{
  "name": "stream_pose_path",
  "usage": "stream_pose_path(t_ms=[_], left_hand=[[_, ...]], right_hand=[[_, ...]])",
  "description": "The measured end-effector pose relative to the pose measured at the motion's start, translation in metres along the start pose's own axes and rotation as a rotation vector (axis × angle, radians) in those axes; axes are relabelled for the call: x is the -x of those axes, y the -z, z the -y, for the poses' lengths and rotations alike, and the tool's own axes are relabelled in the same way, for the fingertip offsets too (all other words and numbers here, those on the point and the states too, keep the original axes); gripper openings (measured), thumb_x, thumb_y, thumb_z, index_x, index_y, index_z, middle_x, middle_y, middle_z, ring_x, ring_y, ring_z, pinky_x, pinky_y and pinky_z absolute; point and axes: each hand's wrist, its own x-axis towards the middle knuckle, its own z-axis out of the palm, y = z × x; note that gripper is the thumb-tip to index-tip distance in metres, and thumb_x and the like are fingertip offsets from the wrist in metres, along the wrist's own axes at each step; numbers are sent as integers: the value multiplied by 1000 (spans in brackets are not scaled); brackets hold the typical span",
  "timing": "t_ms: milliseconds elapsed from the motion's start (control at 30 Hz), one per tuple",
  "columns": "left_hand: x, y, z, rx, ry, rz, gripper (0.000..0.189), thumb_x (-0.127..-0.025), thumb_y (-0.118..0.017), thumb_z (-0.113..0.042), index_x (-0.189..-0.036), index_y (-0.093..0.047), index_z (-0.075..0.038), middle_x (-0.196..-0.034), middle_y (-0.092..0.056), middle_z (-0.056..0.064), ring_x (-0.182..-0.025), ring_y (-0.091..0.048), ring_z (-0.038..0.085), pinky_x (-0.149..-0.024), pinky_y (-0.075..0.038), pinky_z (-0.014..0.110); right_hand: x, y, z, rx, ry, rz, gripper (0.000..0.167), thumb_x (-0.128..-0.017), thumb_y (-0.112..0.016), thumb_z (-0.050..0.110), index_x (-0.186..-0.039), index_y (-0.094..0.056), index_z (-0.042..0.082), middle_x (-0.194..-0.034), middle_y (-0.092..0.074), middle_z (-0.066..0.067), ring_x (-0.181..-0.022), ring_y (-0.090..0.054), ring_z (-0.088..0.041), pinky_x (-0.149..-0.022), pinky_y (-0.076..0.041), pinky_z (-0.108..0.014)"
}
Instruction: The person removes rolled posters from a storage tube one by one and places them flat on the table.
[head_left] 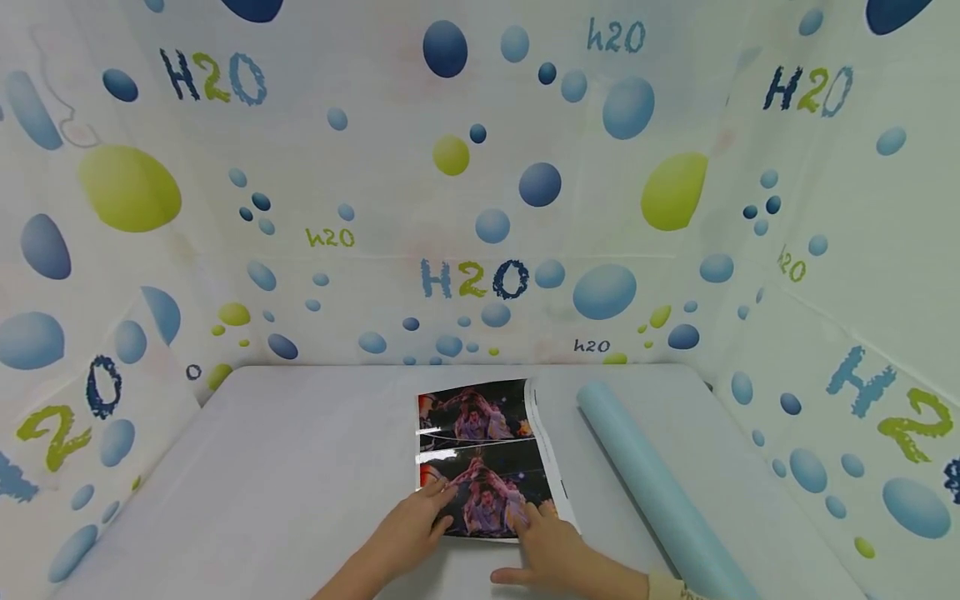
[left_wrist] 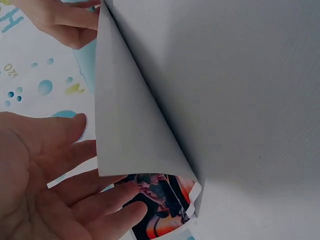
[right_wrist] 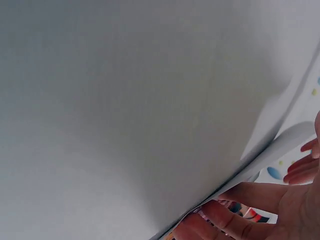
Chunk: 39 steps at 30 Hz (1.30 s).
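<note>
A glossy printed sheet [head_left: 525, 479] with two similar photos, one above the other, lies on the white table. My left hand [head_left: 411, 527] touches its near left part with extended fingers, the thumb spread inward. My right hand [head_left: 551, 542] has its fingertips on the near right part, its thumb stretched out to the left below the sheet. In the left wrist view the near edge curls up and shows the sheet's plain back [left_wrist: 125, 115]; the left fingers [left_wrist: 120, 212] lie against the printed side. From the right wrist, the right fingers [right_wrist: 225, 220] are right at the sheet's edge.
To the right of the sheet lies a long light-blue roll [head_left: 660, 492], slanting toward me. The white table [head_left: 300, 467] ends at a back wall draped with H2O-patterned cloth [head_left: 390, 200], which also covers both sides.
</note>
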Motion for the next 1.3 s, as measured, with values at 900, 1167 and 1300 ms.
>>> stream_pose_path(t_ms=[900,1167,1300], left_hand=[[6,-6,13,-5,45,348,80,-53,-87,-21,-119,-54,10,-129,-43,32,-121,-38,45,-94,-39,45],[13,-10,10,-17,35,353,76,-54,-87,-18,-120,-56,7,-129,-46,28,-120,-41,43,-91,-44,41],[15,-9,9,-3,56,388,76,-57,-86,-18,-123,-55,3,-131,-46,24,-120,-42,40,-91,-44,40]], right_hand=[[-22,5,-38,-266,90,113,69,-86,-47,58,-136,-44,10,-144,-32,-13,-127,-33,-34,-88,-43,-49],[-47,2,-73,-342,23,78,73,-86,-51,54,-140,-36,7,-147,-27,-12,-134,-24,-34,-92,-30,-64],[-58,2,-83,-353,-37,39,75,-84,-56,53,-139,-37,7,-147,-28,-11,-133,-26,-35,-93,-25,-67]])
